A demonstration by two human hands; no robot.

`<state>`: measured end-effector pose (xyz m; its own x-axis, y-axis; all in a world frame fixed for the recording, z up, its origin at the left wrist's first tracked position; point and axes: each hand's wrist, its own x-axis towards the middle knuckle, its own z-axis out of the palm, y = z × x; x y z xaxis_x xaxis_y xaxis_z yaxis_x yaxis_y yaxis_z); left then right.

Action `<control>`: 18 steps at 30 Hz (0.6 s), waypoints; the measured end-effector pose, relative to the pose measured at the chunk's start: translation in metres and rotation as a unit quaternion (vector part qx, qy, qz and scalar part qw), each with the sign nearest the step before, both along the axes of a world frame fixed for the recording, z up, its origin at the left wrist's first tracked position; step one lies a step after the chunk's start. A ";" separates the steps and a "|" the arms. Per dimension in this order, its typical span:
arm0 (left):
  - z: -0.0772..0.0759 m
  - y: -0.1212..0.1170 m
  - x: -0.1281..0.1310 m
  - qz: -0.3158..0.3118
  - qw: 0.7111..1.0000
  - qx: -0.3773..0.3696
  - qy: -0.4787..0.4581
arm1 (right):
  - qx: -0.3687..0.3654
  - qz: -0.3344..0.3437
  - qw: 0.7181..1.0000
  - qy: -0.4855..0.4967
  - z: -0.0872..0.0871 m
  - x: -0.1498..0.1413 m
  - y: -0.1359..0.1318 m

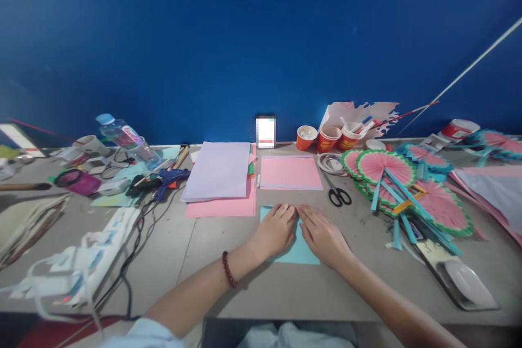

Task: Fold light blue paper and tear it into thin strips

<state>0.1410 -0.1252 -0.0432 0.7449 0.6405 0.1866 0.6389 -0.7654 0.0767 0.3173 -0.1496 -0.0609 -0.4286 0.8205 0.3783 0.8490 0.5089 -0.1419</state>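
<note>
A light blue sheet of paper [299, 250] lies flat on the table in front of me, under both hands. My left hand [279, 231] rests on its left part, with bent fingers closed on the paper near the far edge. My right hand [326, 236] lies over the right part, its fingers stretched out and flat, with the tips by the far edge. The fingertips of both hands nearly meet there. What the paper looks like beneath the fingers is hidden.
Beyond are pink paper [291, 174], a lilac paper stack [218, 171], scissors [340, 197], and red paper cups [328, 138]. Watermelon-patterned paper fans [387, 168] and a mouse [468, 283] lie right. Left are a glue gun [169, 179], bottle [128, 138] and power strip [106, 250] with cables.
</note>
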 end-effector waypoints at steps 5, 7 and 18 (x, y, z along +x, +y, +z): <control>-0.003 -0.002 -0.001 0.004 1.000 0.005 -0.021 | 0.004 -0.007 1.000 -0.008 -0.001 -0.002 -0.005; -0.005 -0.003 -0.002 0.007 1.000 0.013 -0.022 | 0.004 -0.011 1.000 -0.009 -0.002 -0.002 -0.006; -0.015 -0.011 0.003 0.062 0.997 0.054 0.000 | 0.014 -0.019 0.999 -0.030 0.000 -0.003 -0.006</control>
<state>0.1441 -0.1360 -0.0578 0.6607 0.7043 0.2596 0.7297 -0.6838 -0.0018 0.3139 -0.1553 -0.0609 -0.4205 0.8260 0.3754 0.8742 0.4796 -0.0758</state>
